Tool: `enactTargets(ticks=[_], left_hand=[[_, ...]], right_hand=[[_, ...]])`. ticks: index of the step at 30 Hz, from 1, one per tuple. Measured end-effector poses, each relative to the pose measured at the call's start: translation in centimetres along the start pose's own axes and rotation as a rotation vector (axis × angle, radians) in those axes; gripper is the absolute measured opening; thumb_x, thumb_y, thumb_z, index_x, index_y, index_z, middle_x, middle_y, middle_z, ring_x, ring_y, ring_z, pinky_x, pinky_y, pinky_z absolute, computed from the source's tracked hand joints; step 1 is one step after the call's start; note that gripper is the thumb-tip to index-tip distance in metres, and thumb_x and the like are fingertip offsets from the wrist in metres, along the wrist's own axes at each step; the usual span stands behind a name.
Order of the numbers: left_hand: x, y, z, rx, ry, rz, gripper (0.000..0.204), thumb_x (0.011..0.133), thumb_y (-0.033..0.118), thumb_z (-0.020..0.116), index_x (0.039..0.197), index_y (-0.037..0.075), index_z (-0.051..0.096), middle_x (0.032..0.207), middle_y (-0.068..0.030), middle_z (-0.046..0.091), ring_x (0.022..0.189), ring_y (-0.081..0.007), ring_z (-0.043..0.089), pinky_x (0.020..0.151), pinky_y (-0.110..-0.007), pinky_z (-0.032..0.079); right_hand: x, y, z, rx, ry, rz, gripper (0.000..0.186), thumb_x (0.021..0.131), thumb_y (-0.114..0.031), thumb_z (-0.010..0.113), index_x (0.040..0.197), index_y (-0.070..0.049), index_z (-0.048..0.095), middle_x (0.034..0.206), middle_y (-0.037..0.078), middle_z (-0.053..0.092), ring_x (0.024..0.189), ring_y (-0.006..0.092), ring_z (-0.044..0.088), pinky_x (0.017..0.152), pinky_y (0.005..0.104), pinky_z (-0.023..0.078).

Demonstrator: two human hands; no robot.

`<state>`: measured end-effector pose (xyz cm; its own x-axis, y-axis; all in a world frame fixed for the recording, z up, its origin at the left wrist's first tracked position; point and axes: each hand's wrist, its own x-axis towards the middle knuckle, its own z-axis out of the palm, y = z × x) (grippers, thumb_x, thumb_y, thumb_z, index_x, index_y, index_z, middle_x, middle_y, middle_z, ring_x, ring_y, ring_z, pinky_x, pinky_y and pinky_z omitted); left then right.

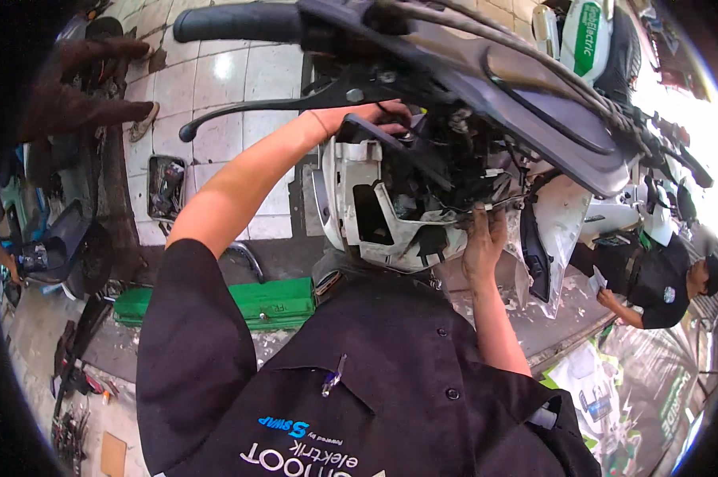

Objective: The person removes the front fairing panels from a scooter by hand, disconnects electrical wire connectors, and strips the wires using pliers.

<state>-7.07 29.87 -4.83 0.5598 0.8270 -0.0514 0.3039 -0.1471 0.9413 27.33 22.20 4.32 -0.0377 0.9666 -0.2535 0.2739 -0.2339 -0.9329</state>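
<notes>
The front housing (398,253) of a partly opened scooter lies between the two hands, with the left hand (394,118) reaching in over its far edge and the right hand (486,238) at its near right rim. The left hand's fingers are bent over the dark interior, and I cannot tell whether they hold anything; the right hand's fingers sit close together, pointing up against the rim beside exposed wiring (498,179), and whether they pinch something cannot be made out. The housing is off-white, scuffed and grimy, with a dark four-sided opening in its wall and a crowded black cavity. One black brake lever (263,105) stretches leftward from near the left hand, and beyond it is one black handlebar grip (239,22); one dark grey panel (526,103) slants beyond the right hand. One green box (216,304) lies left of both hands, on the body side. Farther left of the left hand, one tray (150,187) of dark items stands on the tiled floor (220,135). Well apart to the right of the right hand, one co-worker (661,274) in black holds one pale sheet (597,280); far to the left of the left hand show another person's two legs (96,111).
</notes>
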Motion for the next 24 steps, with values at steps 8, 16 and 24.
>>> enactTargets(ticks=[8,16,24], left_hand=[[0.1,-0.1,0.2,-0.068,-0.038,-0.08,0.065,0.103,0.036,0.067,0.151,-0.002,0.047,0.146,-0.0232,0.057,0.135,-0.0339,0.055,0.115,-0.042,0.043],[0.8,-1.9,0.8,-0.28,-0.052,-0.016,0.061,0.102,0.028,0.068,0.151,-0.002,0.047,0.145,-0.0202,0.056,0.133,-0.0303,0.055,0.114,-0.043,0.043],[1.7,-3.4,1.4,-0.434,-0.08,-0.111,0.061,0.1,0.019,0.072,0.152,-0.002,0.046,0.148,-0.0196,0.054,0.135,-0.0301,0.056,0.114,-0.044,0.043]], right_hand=[[0.9,0.3,0.4,-0.137,-0.004,0.041,0.024,0.106,-0.017,0.061,0.122,0.0,0.063,0.112,0.006,0.066,0.103,0.0158,0.058,0.095,0.0309,0.046],[1.0,0.2,0.5,-0.136,0.016,0.084,0.024,0.105,-0.018,0.062,0.123,-0.002,0.063,0.101,0.002,0.062,0.081,0.0095,0.053,0.067,0.0282,0.046],[0.6,-0.3,1.0,-0.168,0.004,0.081,0.029,0.104,-0.022,0.065,0.127,-0.004,0.06,0.104,0.001,0.061,0.082,0.0086,0.053,0.067,0.0269,0.044]])
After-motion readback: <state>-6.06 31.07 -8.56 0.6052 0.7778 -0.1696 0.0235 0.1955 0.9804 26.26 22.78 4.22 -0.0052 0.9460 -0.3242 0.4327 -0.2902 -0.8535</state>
